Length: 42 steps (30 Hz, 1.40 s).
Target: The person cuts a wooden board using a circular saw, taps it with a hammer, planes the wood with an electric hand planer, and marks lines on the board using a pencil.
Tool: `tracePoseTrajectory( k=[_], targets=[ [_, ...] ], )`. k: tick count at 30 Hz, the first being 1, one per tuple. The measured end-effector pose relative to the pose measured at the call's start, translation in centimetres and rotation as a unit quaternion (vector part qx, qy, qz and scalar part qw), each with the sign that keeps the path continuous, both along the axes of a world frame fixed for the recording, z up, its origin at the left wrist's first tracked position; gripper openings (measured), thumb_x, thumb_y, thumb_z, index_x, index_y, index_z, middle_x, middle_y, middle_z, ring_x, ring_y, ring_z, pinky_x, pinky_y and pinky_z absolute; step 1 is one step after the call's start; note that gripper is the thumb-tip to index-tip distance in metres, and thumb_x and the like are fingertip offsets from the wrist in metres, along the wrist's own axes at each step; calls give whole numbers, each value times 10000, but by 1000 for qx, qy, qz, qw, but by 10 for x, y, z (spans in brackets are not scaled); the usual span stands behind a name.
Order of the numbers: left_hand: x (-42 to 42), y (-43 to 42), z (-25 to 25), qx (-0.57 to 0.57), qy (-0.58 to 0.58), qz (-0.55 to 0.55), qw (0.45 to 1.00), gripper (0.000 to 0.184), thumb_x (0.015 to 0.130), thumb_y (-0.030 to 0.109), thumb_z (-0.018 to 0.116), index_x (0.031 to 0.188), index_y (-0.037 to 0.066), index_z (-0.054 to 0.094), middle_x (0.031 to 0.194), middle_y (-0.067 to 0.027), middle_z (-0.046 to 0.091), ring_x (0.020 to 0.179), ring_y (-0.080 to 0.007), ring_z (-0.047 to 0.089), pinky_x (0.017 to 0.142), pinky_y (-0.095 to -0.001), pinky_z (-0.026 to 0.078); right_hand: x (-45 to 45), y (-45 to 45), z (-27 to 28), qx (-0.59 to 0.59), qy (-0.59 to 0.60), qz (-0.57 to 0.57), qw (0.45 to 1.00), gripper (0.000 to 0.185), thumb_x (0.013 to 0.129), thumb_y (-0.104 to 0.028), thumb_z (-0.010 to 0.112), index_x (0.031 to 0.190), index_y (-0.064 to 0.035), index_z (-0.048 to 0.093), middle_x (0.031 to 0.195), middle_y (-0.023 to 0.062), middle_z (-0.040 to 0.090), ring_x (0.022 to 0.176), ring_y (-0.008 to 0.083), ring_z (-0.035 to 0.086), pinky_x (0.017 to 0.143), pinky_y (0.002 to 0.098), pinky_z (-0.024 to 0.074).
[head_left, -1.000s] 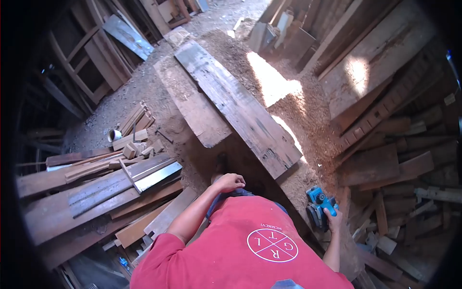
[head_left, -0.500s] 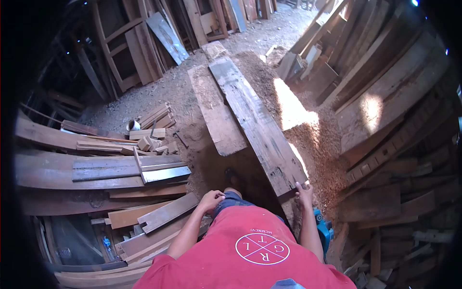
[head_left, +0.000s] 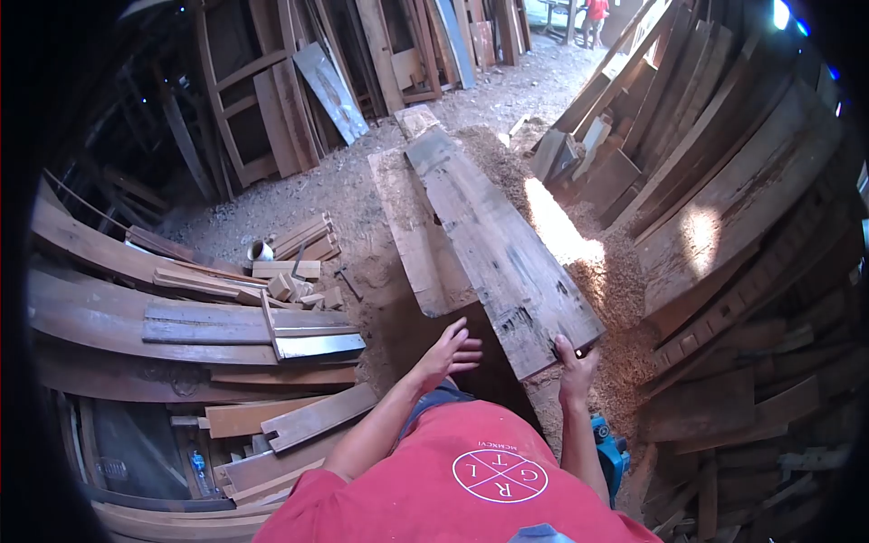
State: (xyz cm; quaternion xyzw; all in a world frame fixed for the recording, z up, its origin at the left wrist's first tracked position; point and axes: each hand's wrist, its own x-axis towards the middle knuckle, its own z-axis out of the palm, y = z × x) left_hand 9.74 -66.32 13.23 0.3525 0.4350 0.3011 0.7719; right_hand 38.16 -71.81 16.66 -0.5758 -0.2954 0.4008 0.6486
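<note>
The board [head_left: 496, 253] is weathered grey-brown, mottled with blackish streaks and dark patches, while the sawdust [head_left: 625, 299] beside it is warm tan. The shirt [head_left: 407, 462] is bright red, its print [head_left: 501, 476] a white circle quartered by crossing lines with white letters. The tool [head_left: 612, 455] is turquoise blue and black, the shorts [head_left: 442, 395] denim blue, one plank [head_left: 262, 416] orange-brown.

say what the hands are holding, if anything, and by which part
The right hand grips the weathered plank by its near end, toward the right corner, thumb on top; the left hand holds nothing.
</note>
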Motion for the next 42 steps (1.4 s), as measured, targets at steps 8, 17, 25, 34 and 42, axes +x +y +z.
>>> tracePoseTrajectory(
  k=[8, 17, 25, 34, 42],
  targets=[
    [41, 14, 77, 31, -76, 29, 996, 984, 1071, 478, 586, 1676, 265, -160, 1661, -184, 320, 1384, -342, 536, 1042, -544, 544, -62, 17, 110, 150, -391, 72, 905, 321, 855, -203, 850, 900, -48, 573, 809, 90, 670, 639, 192, 671, 578, 355, 522],
    [13, 15, 105, 114, -211, 64, 969, 731, 1060, 567, 524, 1644, 235, 234, 1492, -74, 528, 1292, -242, 623, 903, -442, 642, -114, 47, 165, 277, -426, 76, 858, 381, 800, -270, 871, 871, -60, 561, 760, 127, 591, 622, 353, 647, 564, 455, 517],
    [4, 29, 132, 198, -157, 89, 964, 692, 1071, 589, 486, 1612, 185, 332, 1427, -45, 597, 1251, -187, 638, 909, -408, 618, -119, 60, 185, 275, -385, 139, 870, 523, 804, -453, 890, 950, -59, 579, 824, 119, 639, 677, 300, 690, 579, 430, 531],
    [2, 36, 173, 191, -202, 22, 960, 699, 1079, 596, 437, 1603, 140, 362, 1326, -89, 635, 947, -157, 712, 645, -303, 634, -120, 75, 194, 344, -353, 91, 866, 492, 786, -306, 899, 1127, -36, 669, 897, 108, 677, 706, 239, 710, 610, 388, 553],
    [14, 49, 187, 191, -142, 67, 969, 802, 1037, 705, 437, 1557, 95, 412, 1302, -128, 643, 1022, -224, 704, 766, -464, 623, -117, 84, 206, 341, -301, 101, 885, 482, 799, -303, 909, 1139, -43, 686, 916, 117, 696, 732, 221, 720, 616, 370, 554]
  ],
)
